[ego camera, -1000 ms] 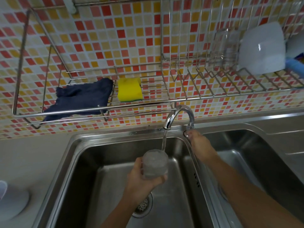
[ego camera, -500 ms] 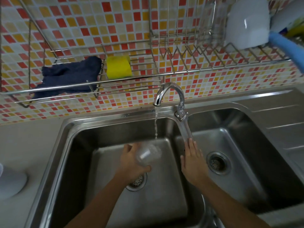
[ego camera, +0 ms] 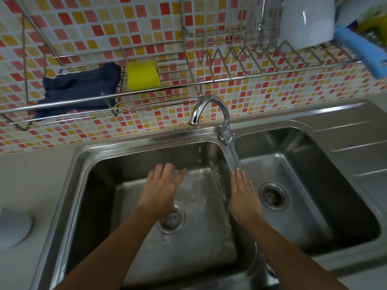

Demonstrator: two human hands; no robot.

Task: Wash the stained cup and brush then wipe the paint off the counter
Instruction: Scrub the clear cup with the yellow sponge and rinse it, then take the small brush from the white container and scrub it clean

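Status, head view only, faucet [ego camera: 209,105] as reference. Left hand [ego camera: 161,186] is below-left of the spout, over the left basin [ego camera: 100,185], back of hand up, fingers fairly straight. Faint translucent blur at its fingertips, likely the cup [ego camera: 178,173] tipped over. It is too smeared to confirm, so I cannot tell if the hand grips it or is released. Water splashes on the basin floor directly under the spout.

Right hand [ego camera: 244,194] lies flat and relaxed on the divider below the faucet, fingertips at the end of the lever [ego camera: 232,155], holding nothing.

Navy cloth [ego camera: 81,88] and yellow sponge [ego camera: 143,75] sit on the wire rack [ego camera: 188,92] up-left of the faucet, untouched. Brush not in view. Counter [ego camera: 31,174] left of the faucet shows no paint in frame.

Estimate: cup rinse in progress or ending. Brush wash and counter wipe both left to do.
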